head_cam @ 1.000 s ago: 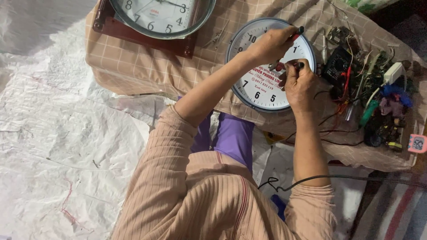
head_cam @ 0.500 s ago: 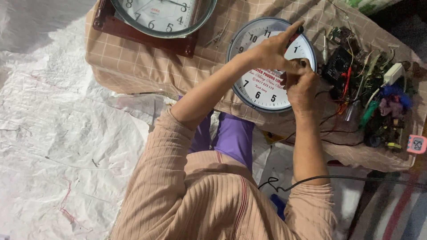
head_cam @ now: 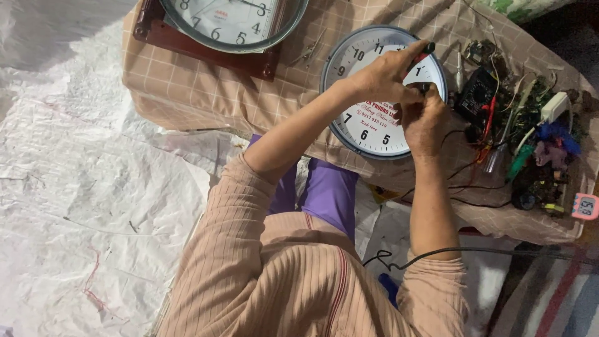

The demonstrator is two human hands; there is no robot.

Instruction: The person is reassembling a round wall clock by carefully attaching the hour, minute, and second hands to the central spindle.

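Both hands together over round wall clock point(head_cam: 368, 118): left hand point(head_cam: 384, 78) pinches a red-tipped tool point(head_cam: 423, 53), right hand point(head_cam: 424, 118) steadies it; clock looks light, face fragile, so grip the rim.

A clock-repair bench: wall clocks point(head_cam: 234, 22), multimeter point(head_cam: 477, 97), tangled wires point(head_cam: 518, 118).

A small pink digital display point(head_cam: 585, 206) sits at the far right edge of the cloth-covered tabletop point(head_cam: 187, 93), just beside the heap of wires and parts. It is a rounded rectangle with a pale screen showing dark digits.

On the white face of the round wall clock point(head_cam: 374, 118), below its centre, is a printed label in red and dark lettering, partly hidden by the left hand point(head_cam: 384, 78) and right hand point(head_cam: 424, 122).

The second clock point(head_cam: 234, 22), at the top edge, carries a small red mark on its dial.

A black meter point(head_cam: 475, 97) lies among the wires; its screen cannot be made out.
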